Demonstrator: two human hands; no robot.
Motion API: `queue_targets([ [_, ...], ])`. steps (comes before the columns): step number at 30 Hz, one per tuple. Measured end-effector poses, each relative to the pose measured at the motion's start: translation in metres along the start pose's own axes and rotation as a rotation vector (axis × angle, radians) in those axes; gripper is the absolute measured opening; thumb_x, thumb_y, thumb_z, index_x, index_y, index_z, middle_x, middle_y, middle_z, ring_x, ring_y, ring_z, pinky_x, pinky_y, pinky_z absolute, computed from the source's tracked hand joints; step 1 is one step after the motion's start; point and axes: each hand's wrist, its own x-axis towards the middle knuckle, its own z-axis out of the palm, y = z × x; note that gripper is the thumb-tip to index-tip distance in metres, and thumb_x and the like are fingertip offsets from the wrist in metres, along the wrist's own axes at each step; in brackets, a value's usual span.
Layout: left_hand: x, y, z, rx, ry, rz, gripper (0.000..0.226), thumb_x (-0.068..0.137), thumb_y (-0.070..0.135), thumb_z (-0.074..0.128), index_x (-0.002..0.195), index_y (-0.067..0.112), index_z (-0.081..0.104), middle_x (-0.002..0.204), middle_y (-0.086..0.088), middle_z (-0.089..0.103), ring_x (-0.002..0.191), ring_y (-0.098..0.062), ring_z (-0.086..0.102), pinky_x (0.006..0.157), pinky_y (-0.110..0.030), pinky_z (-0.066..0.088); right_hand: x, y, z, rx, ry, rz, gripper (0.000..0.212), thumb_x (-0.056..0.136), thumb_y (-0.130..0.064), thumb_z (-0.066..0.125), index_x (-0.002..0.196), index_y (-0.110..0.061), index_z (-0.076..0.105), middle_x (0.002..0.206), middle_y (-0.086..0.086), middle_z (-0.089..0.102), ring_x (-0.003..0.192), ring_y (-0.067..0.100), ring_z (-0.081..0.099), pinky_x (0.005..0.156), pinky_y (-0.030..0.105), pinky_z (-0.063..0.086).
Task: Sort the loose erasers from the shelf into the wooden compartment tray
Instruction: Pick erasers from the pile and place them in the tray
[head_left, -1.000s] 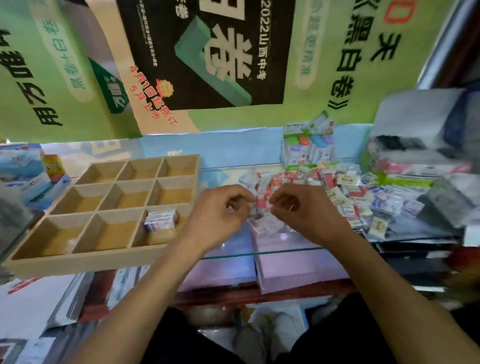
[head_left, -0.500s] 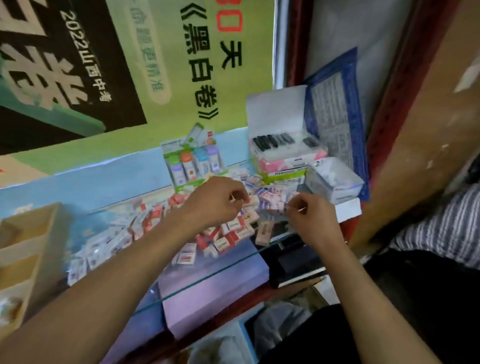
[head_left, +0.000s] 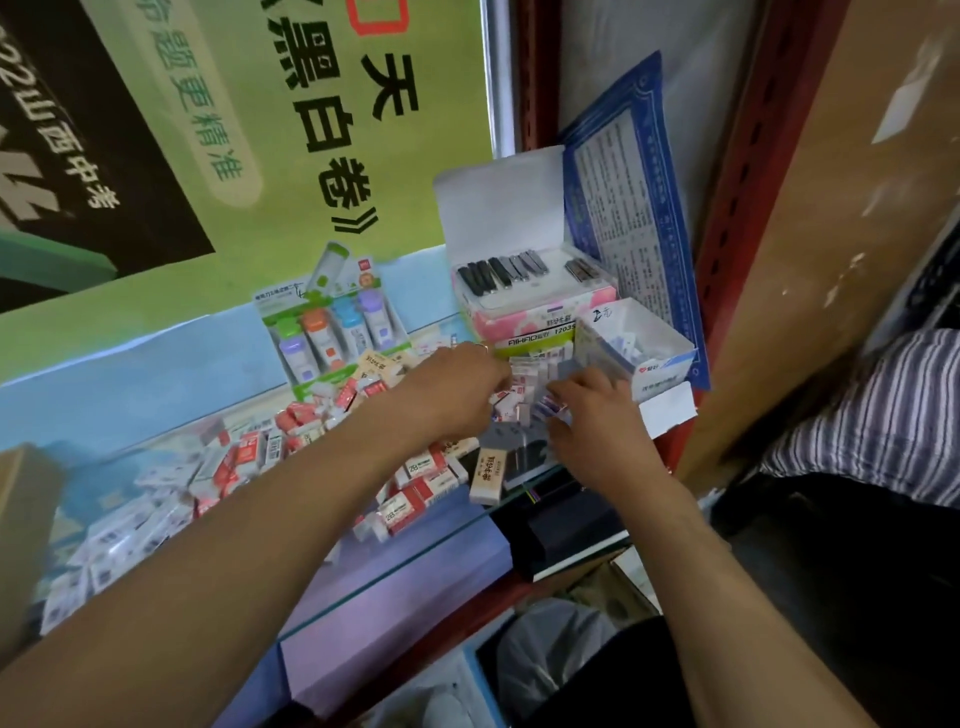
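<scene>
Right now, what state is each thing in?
Left hand: reaching into erasers.
Right hand: gripping small erasers.
Loose erasers: scattered on glass shelf.
Clipper box: lid up.
White carton: open, flap down.

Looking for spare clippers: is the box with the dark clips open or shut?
Open: the box's white lid stands upright, the dark clips exposed.
</scene>
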Motion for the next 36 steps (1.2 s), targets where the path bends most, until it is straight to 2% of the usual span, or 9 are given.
queue_targets([
  [5, -0.006, 0.005, -0.004, -0.098, 0.117, 0.091, 0.025, 0.086, 0.031, 0.059, 0.108, 0.019, 0.059, 0.105, -0.002, 0.057, 0.096, -0.02, 0.052, 0.08, -0.035, 0.045, -0.003, -0.004, -0.008, -0.02, -0.03, 0.042, 0.032, 0.091, -0.019, 0.058, 0.122, -0.014, 0.056, 0.132, 0.007, 0.044, 0.124, 0.029, 0.034, 0.098, 0.041, 0.043],
  [9, -0.004, 0.013, 0.003, 0.028, 0.02, 0.065, 0.017, 0.081, 0.026, 0.061, 0.093, 0.015, 0.055, 0.093, -0.004, 0.057, 0.084, -0.024, 0.055, 0.069, -0.037, 0.049, -0.004, -0.004, -0.01, 0.041, -0.037, 0.074, 0.029, 0.089, -0.014, 0.06, 0.118, -0.013, 0.057, 0.127, 0.008, 0.051, 0.12, 0.029, 0.041, 0.093, 0.043, 0.047],
  [14, 0.006, 0.011, 0.001, -0.012, -0.024, 0.002, 0.012, 0.079, 0.018, 0.067, 0.083, 0.012, 0.058, 0.081, -0.004, 0.054, 0.076, -0.023, 0.056, 0.069, -0.042, 0.054, -0.007, 0.0, -0.008, 0.103, -0.057, 0.105, 0.029, 0.084, -0.008, 0.062, 0.112, -0.01, 0.059, 0.121, 0.011, 0.05, 0.106, 0.032, 0.054, 0.085, 0.046, 0.052],
  [17, 0.003, 0.014, -0.002, -0.006, -0.048, -0.061, 0.016, 0.078, 0.019, 0.067, 0.088, 0.009, 0.059, 0.082, -0.005, 0.055, 0.079, -0.024, 0.058, 0.062, -0.034, 0.051, -0.008, 0.002, -0.008, 0.099, -0.076, 0.149, 0.026, 0.087, -0.011, 0.06, 0.113, -0.008, 0.062, 0.126, 0.012, 0.044, 0.101, 0.032, 0.055, 0.087, 0.046, 0.053],
  [20, 0.002, 0.014, -0.004, -0.016, -0.065, -0.081, 0.022, 0.078, 0.02, 0.066, 0.096, 0.009, 0.061, 0.09, -0.007, 0.059, 0.084, -0.024, 0.059, 0.064, -0.034, 0.049, -0.011, 0.002, -0.009, 0.135, -0.055, 0.152, 0.022, 0.087, -0.013, 0.061, 0.109, -0.009, 0.063, 0.124, 0.01, 0.044, 0.095, 0.03, 0.057, 0.083, 0.045, 0.054],
  [24, 0.0, 0.011, 0.0, -0.089, -0.077, -0.071, 0.026, 0.077, 0.022, 0.068, 0.096, 0.017, 0.051, 0.093, -0.003, 0.055, 0.087, -0.023, 0.055, 0.067, -0.034, 0.048, -0.012, 0.001, -0.012, 0.228, 0.018, 0.156, 0.006, 0.087, -0.012, 0.062, 0.093, -0.014, 0.063, 0.102, 0.006, 0.058, 0.083, 0.024, 0.06, 0.074, 0.045, 0.056],
  [30, -0.021, 0.004, 0.004, -0.311, 0.206, -0.075, 0.033, 0.081, 0.021, 0.07, 0.112, 0.024, 0.06, 0.111, 0.003, 0.063, 0.098, -0.016, 0.057, 0.081, -0.034, 0.049, -0.015, 0.001, -0.014, 0.469, 0.068, 0.24, 0.007, 0.089, -0.02, 0.066, 0.094, -0.014, 0.067, 0.087, 0.002, 0.068, 0.077, 0.017, 0.064, 0.073, 0.04, 0.058],
  [32, -0.033, 0.002, 0.002, -0.336, 0.319, -0.032, 0.034, 0.083, 0.02, 0.067, 0.117, 0.024, 0.061, 0.115, 0.004, 0.063, 0.1, -0.015, 0.057, 0.083, -0.032, 0.047, -0.016, -0.001, -0.016, 0.625, 0.073, 0.25, 0.009, 0.087, -0.022, 0.069, 0.094, -0.017, 0.069, 0.085, -0.002, 0.068, 0.072, 0.016, 0.068, 0.065, 0.036, 0.058],
  [36, -0.058, -0.001, 0.007, -0.404, 0.403, 0.046, 0.038, 0.082, 0.012, 0.066, 0.119, 0.022, 0.063, 0.118, 0.004, 0.06, 0.102, -0.014, 0.056, 0.084, -0.03, 0.045, -0.02, -0.015, -0.024, 0.898, 0.001, 0.127, 0.017, 0.091, -0.014, 0.064, 0.108, -0.017, 0.069, 0.094, 0.002, 0.07, 0.068, 0.014, 0.07, 0.059, 0.032, 0.058],
])
